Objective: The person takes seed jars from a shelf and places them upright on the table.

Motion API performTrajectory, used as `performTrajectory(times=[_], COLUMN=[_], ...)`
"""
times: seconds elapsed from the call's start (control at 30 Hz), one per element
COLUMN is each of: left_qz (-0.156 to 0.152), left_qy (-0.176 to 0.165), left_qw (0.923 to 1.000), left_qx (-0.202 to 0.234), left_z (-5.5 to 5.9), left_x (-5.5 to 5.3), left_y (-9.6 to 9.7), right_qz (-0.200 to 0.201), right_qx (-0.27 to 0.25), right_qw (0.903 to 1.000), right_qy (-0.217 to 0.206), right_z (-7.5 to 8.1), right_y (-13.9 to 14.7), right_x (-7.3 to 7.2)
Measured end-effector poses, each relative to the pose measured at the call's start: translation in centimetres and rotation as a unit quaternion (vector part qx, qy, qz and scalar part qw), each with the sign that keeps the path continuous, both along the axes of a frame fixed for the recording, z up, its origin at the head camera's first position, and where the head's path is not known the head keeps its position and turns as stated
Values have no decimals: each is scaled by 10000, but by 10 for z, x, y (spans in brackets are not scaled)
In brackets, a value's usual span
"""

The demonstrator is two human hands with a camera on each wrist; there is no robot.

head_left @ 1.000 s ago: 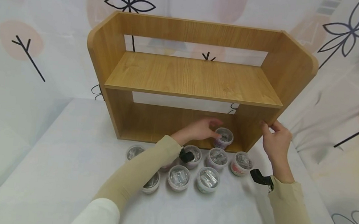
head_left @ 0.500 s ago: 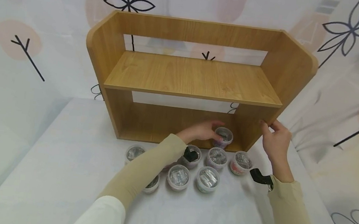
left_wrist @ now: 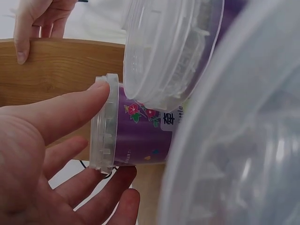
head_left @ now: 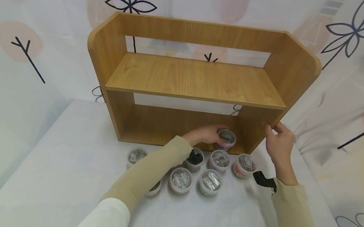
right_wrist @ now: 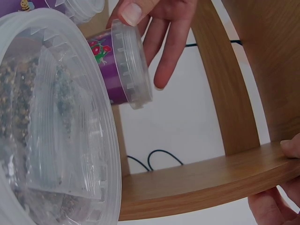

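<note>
At the right end of the lower shelf stands a small purple plastic tub (head_left: pixel 227 138) with a clear lid. My left hand (head_left: pixel 204 133) holds it by the lid; in the left wrist view the thumb lies on one side of the lid and the fingers on the other. Flowers are printed on the tub's purple wall (left_wrist: pixel 140 140). My right hand (head_left: pixel 280 144) grips the front edge of the wooden shelf unit's right side panel (head_left: pixel 294 71), its thumb on the inner face, as the right wrist view confirms.
Several similar lidded tubs stand on the white table in front of the shelf unit, among them a red-and-white one (head_left: pixel 245 166) and a pale one (head_left: pixel 210 182). My left forearm partly covers others. The upper shelf board (head_left: pixel 199 79) spans above the left hand.
My left hand has shifted slightly right and closer around the tub, its forearm moving right too. The tub stays nearly in place. My right hand keeps its grip on the side panel.
</note>
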State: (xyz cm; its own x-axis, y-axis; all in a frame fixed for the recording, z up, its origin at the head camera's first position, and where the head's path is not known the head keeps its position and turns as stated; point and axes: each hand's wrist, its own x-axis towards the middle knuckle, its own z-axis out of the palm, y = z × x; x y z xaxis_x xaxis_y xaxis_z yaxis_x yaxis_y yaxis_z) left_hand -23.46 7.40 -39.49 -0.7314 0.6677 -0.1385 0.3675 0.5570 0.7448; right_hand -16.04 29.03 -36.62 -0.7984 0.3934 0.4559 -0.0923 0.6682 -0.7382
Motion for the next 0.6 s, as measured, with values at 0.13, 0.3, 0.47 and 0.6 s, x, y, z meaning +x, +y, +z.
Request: performTrajectory(times=[0.13,0.3,0.47,0.6], left_qz=[75,153,187,142], left_qy=[-63,-100,103,312], left_qw=[9999,9998,9997,9991], left_qx=[-56,-17,123,253], left_z=[0,2,3,5], left_x=[1,3,3,3], left_y=[1,1,0,-2], right_qz=[-22,-4,47,53], right_qx=[22,11,-38,-52], right_qw=[10000,10000,9999,9999], right_qy=[-8,-76,-100,-117], right_z=[-1,-1,-1,-1], right_y=[0,1,1,1], right_x=[0,0,0,0])
